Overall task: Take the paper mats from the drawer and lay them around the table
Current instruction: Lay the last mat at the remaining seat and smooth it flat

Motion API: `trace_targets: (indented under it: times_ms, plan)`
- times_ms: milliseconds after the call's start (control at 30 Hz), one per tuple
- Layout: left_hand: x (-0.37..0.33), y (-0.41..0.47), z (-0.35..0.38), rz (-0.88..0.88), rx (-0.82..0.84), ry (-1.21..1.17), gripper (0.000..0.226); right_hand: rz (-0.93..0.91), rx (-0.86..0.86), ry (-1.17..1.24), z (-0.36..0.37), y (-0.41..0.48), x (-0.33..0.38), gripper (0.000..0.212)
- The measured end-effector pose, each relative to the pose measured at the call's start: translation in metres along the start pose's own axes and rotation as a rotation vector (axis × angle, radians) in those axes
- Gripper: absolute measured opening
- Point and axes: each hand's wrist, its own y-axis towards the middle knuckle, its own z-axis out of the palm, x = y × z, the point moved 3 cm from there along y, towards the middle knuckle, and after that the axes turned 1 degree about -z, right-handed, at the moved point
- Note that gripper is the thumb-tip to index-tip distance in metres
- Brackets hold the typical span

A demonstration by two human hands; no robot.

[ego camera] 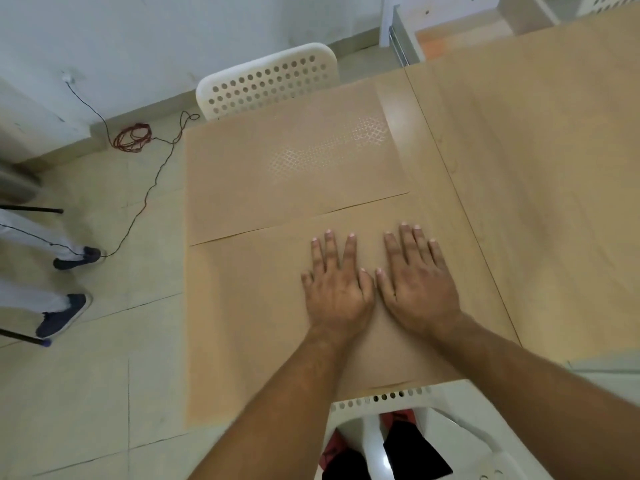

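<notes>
While two white chairs flank the table (519,168), a far chair (266,81) at 12 o'clock and a near chair (460,407) at 6, a red cable (133,137) lies at 10 and the drawer (450,39) stands open at 1. Two paper mats lie edge to edge: far mat (277,174), near mat (249,323). Left hand (337,292) and right hand (419,285) rest flat on the near mat, fingers straight, gripping nothing.

Bright, even light; glare on far mat (332,150); edges warped.
</notes>
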Motion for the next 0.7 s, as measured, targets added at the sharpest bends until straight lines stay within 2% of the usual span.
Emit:
trace_targets:
  times_ms: [167, 267, 400, 500, 700]
  plan:
    - [-0.001, -0.001, -0.001, -0.006, -0.012, -0.018, 0.065, 0.036, -0.007, -0.032, 0.021, -0.075, 0.004, 0.071]
    - [-0.001, -0.012, -0.005, -0.006, 0.014, -0.027, 0.062, 0.040, -0.005, -0.044, 0.023, -0.078, 0.004, 0.072]
    - [0.019, -0.070, -0.002, 0.095, 0.099, -0.011, 0.065, 0.036, 0.009, -0.047, 0.022, -0.077, 0.005, 0.073]
    - [0.069, -0.102, -0.008, -0.003, 0.116, 0.030, 0.073, 0.047, -0.001, -0.039, 0.019, -0.079, 0.005, 0.073]
    - [0.169, -0.113, -0.033, -0.212, 0.041, 0.030, 0.081, 0.054, 0.004, -0.060, 0.018, -0.079, 0.008, 0.073]
